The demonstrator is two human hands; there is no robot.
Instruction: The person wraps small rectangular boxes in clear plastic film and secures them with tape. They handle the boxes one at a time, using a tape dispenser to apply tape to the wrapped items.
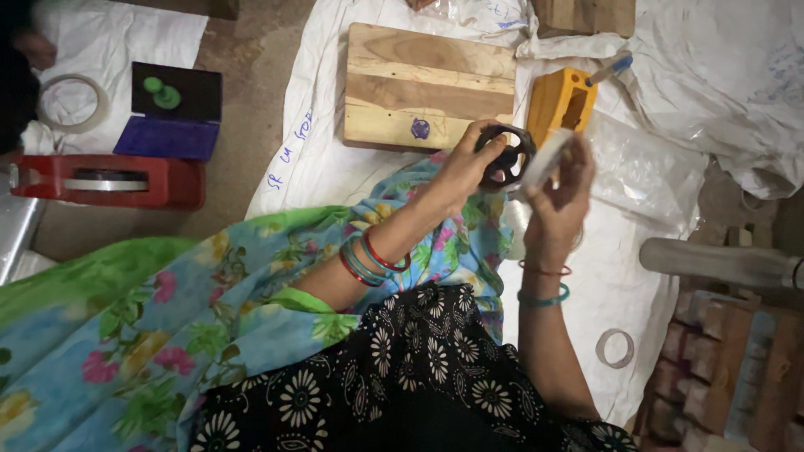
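1. A white sheet (335,167) covers the floor, with a wooden board (427,88) within reach.
2. The left hand (465,167) is closed around a black spoked wheel (505,156), steadying it at chest level.
3. The right hand (557,201) grips a pale flat piece (544,161) against the wheel's rim, seemingly fitting them together.

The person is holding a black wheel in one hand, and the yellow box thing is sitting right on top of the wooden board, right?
Not quite. In the head view the left hand does hold the black wheel, but the yellow box sits beside the wooden board, on the white sheet, not on top.
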